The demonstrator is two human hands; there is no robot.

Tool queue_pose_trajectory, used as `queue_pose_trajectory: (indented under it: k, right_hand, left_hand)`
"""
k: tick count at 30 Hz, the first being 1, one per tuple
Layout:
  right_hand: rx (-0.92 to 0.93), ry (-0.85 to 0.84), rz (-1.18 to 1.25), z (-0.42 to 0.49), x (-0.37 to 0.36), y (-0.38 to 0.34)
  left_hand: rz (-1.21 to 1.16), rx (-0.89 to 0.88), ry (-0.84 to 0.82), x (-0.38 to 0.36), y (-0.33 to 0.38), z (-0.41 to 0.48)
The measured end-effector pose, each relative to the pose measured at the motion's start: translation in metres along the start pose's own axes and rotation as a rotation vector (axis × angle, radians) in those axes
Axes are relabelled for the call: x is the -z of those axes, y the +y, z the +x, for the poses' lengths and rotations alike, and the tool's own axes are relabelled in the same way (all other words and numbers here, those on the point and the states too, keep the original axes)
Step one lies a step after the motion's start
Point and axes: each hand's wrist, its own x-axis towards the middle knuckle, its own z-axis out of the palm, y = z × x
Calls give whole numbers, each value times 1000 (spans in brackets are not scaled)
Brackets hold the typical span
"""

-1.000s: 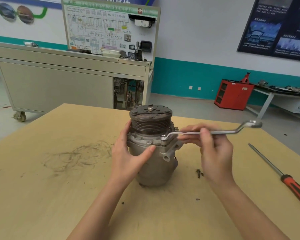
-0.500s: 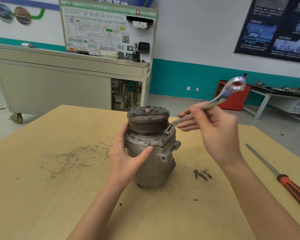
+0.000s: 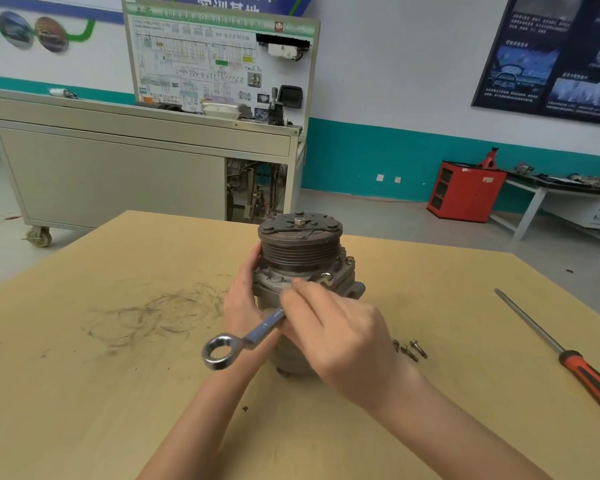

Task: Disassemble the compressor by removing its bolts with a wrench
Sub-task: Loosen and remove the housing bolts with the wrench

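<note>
The grey metal compressor (image 3: 300, 251) stands upright on the wooden table (image 3: 84, 393), pulley end up. My left hand (image 3: 241, 299) wraps around its left side. My right hand (image 3: 333, 334) grips the shaft of a steel ring wrench (image 3: 243, 341). One ring end sits on a bolt (image 3: 326, 278) on the compressor's front flange; the free ring end points toward me and to the left. Three loose bolts (image 3: 409, 349) lie on the table to the right of the compressor. My right hand hides the lower front of the body.
A screwdriver (image 3: 568, 358) with a red and black handle lies at the table's right edge. Dark scribble marks (image 3: 153, 313) stain the tabletop left of the compressor. Beyond the table stand a grey wheeled bench (image 3: 118, 168) and a red cabinet (image 3: 465, 190).
The wrench was lifted off the flange bolt, swung up, then brought round and set on a flange bolt again with its handle now pointing toward me. Three loose bolts now show.
</note>
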Motion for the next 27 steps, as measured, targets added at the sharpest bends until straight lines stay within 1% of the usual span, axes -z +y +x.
queue_pose_trajectory:
  k: [1,2,3,4,6,7,8,9,10,12,13,14,15,18,19,20,23,24,25,27]
  right_hand:
    - [-22,32,88,-3,0,5]
    - [-81,71,228,-8,-1,11]
    - [-200,115,433,-13,-1,19]
    - [-392,166,677,-18,0,28]
    - [-872,237,1161,-25,-3,50]
    - [-1084,215,1364,-25,-8,62]
    - [-1253,168,1521,-24,-15,74]
    - [-1377,109,1635,-23,-22,83]
    - [-1454,47,1716,-21,-28,90]
    - [-1493,-37,1809,-14,-36,98]
    - [-1477,-43,1812,-11,-37,100]
    - [-1445,-20,1765,-9,-36,102]
    - [-1398,27,1666,-7,-32,103]
    - [-1188,162,1211,0,-14,97]
    - [-1063,178,1070,3,-7,91]
    - [-890,183,915,7,-1,82]
    - [-274,142,376,13,11,57]
    - [-152,107,236,13,12,49]
    - [-81,61,140,13,13,41]
    - [-6,-2,17,12,12,26]
  left_hand:
    - [35,-28,-6,2,1,-2]
    - [58,-48,-21,3,1,-3]
    - [67,-56,-39,3,2,-4]
    - [59,-56,-53,4,3,-4]
    - [37,-51,-70,6,7,-4]
    - [34,-49,-73,6,8,-5]
    - [34,-48,-71,6,9,-5]
    - [33,-49,-72,6,10,-5]
    - [31,-50,-73,6,10,-6]
    - [25,-52,-73,6,12,-6]
    - [26,-52,-74,6,12,-7]
    - [27,-50,-76,6,12,-7]
    - [28,-47,-77,6,12,-7]
    - [29,-40,-77,6,11,-7]
    - [30,-43,-77,6,11,-7]
    - [33,-46,-77,6,11,-7]
    - [44,-49,-70,5,7,-6]
    - [55,-43,-63,5,6,-6]
    - [60,-30,-57,4,4,-6]
    - [17,-24,-74,4,-1,-5]
